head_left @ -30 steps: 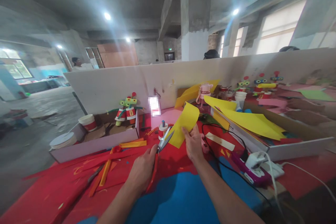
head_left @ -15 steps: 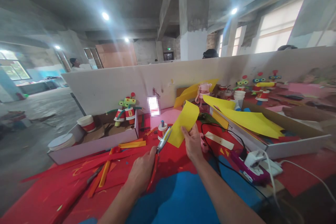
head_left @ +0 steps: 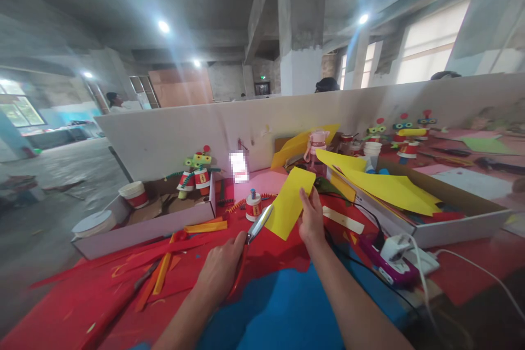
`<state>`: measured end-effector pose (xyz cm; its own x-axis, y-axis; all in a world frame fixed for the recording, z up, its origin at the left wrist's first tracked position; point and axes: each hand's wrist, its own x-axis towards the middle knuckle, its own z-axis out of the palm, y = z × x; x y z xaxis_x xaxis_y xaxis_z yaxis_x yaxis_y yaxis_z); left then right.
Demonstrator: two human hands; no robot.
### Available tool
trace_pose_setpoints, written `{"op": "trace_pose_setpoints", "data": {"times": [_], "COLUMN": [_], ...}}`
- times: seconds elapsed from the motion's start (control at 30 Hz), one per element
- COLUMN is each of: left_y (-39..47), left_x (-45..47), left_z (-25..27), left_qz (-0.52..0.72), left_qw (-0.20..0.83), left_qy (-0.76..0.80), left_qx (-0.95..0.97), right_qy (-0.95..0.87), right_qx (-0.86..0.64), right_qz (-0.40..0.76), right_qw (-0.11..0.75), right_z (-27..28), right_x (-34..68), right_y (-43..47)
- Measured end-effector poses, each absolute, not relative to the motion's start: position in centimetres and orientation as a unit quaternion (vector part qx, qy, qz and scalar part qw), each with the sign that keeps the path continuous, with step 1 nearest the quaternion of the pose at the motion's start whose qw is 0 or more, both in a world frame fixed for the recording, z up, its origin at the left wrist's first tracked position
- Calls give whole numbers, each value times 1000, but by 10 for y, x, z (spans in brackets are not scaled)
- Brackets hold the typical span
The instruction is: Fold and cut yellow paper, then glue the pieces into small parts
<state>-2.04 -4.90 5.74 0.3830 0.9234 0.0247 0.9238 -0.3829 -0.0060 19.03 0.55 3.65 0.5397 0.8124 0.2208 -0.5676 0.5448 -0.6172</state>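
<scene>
My left hand [head_left: 223,265] is closed round the red handles of a pair of scissors [head_left: 257,225], whose blades point up and to the right. Pinched in my right hand [head_left: 310,214] by its right edge is a rectangular piece of yellow paper [head_left: 292,199]. The blade tips meet or overlap the paper's lower left edge; whether they cut into it I cannot tell. Behind the scissors stands a small red-and-white cup figure [head_left: 253,206] with coiled paper arms. Red sheets [head_left: 197,254] and a blue sheet [head_left: 279,306] lie beneath my hands.
A white box [head_left: 143,235] holding cups stands left, with robot figures [head_left: 200,175] at its back. Another box [head_left: 459,232] at right holds yellow sheets. A purple power strip [head_left: 389,265] with cables lies right of my arm. A white partition [head_left: 184,120] runs behind.
The yellow paper has turned flatter towards me and sits slightly lower. My right hand has shifted a little right and down. The scissors remain in my left hand, their blades tilted slightly more right.
</scene>
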Motion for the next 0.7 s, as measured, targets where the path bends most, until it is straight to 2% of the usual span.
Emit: {"op": "trace_pose_setpoints", "data": {"times": [0.17,0.5,0.7], "left_y": [-50,-44,-45], "left_x": [-18,-21,-19], "left_z": [66,53,57], "left_qz": [31,-35,-3], "left_qw": [13,25,24], "left_qy": [-567,-566,-579], "left_qx": [-823,-823,-815], "right_qy": [-286,-348,-364], "right_qx": [-231,-229,-245], "right_qz": [410,398,387], "right_qw": [835,817,811], "right_z": [34,30,37], "right_x": [192,179,179], "right_y": [10,5,0]}}
